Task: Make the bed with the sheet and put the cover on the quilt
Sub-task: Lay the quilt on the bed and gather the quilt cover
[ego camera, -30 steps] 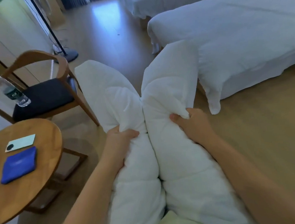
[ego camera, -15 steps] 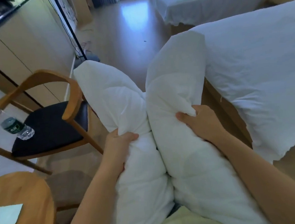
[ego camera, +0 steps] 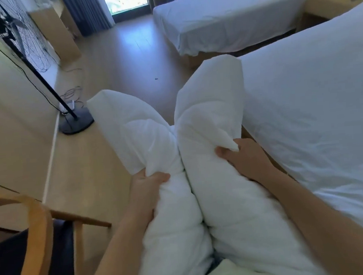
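Two thick rolls of one white quilt (ego camera: 207, 118) stand in front of the person, pressed side by side, their free ends leaning apart above the floor (ego camera: 126, 55). The left hand (ego camera: 147, 192) clamps the left roll with fingers sunk into the cloth. The right hand (ego camera: 243, 160) pinches a pointed fold of the right roll, so each grip is full of quilt. The bundle is just beside the near bed (ego camera: 248, 135), whose sheet (ego camera: 315, 116) lies spread and fairly smooth, but it does not rest on it. Whether a cover is on the quilt cannot be told.

Likely faults from here:
- **Slipping:** the right grip holds only a small fold, so the weight of that roll may pull it free and drop the end to the floor.
- **Rucked sheet:** a quilt thrown down in this doubled state would probably land twisted and drag the sheet into wrinkles.
- **Snagging:** a wide swing to the left may catch the chair (ego camera: 35, 224) or the stand (ego camera: 75, 124).
- **Tripping:** the bulk hides the feet, while cables (ego camera: 73, 93) lie loose near the stand's base.
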The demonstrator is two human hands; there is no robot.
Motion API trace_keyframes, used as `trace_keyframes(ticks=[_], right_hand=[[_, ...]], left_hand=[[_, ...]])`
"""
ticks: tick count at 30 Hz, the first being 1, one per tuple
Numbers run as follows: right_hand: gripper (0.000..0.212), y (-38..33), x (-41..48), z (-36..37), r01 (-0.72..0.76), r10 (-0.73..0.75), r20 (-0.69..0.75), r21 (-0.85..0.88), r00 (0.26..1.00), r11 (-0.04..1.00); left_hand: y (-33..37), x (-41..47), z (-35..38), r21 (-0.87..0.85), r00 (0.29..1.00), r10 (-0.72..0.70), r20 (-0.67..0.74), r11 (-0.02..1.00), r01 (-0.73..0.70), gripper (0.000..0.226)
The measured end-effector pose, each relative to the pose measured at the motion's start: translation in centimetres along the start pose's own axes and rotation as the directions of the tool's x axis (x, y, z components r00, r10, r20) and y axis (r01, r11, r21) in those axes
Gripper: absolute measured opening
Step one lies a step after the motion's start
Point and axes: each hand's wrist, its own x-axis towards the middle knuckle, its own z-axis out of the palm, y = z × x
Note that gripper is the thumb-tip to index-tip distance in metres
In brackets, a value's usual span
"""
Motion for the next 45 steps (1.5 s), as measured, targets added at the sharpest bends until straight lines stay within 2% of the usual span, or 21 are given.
trace_keyframes(ticks=[10, 13, 16, 23, 29, 34, 38, 41, 45], right_hand=[[0.042, -7.0, 31.2, -3.5, 0.086, -0.083, 0.084, -0.033, 0.993, 0.996], [0.043, -8.0, 40.2, -3.5, 0.123, -0.113, 0.114, -0.076, 0.987, 0.99], [0.04, -7.5, 49.3, -2.6, 0.093, -0.083, 0.097, -0.107, 0.992, 0.99], [0.042, -10.8, 71.4, -6.2, -0.014, 0.007, -0.074, -0.094, 0.997, 0.996], [0.04, -9.6, 87.8, -9.1, -0.116, 0.116, -0.184, 0.008, 0.976, 0.993], [0.035, -8.3, 104.4, -12.6, -0.136, 0.141, -0.159, 0.042, 0.977, 0.99], [0.038, -10.6, 117.4, -16.0, -0.102, 0.106, -0.091, 0.052, 0.99, 0.993], [0.038, -12.2, 126.3, -18.3, -0.061, 0.062, -0.089, 0.011, 0.994, 0.998], [0.04, -12.6, 139.1, -20.8, -0.038, 0.035, -0.064, -0.042, 0.997, 0.998]], left_hand=[[13.6, 24.4, 9.1, -0.069, 0.989, 0.025, -0.144, 0.997, -0.036, 0.013], [16.3, 32.4, 12.0, -0.07, 0.991, 0.014, -0.13, 0.997, -0.023, 0.014], [18.6, 41.7, 14.7, -0.062, 0.991, -0.022, -0.13, 0.998, 0.014, 0.012], [29.7, 63.9, 23.4, 0.014, 0.999, -0.043, -0.012, 0.999, 0.043, 0.018], [37.0, 79.4, 32.1, 0.117, 0.998, -0.033, 0.047, 0.993, 0.027, 0.022], [42.0, 92.7, 40.6, 0.139, 0.997, -0.048, 0.06, 0.99, 0.039, 0.014], [48.0, 102.1, 45.6, 0.088, 0.998, -0.056, 0.023, 0.995, 0.053, 0.014], [52.1, 108.4, 49.0, 0.038, 0.999, -0.053, -0.012, 0.998, 0.054, 0.016], [55.9, 118.6, 55.4, 0.018, 0.998, -0.039, 0.04, 0.999, 0.038, 0.018]])
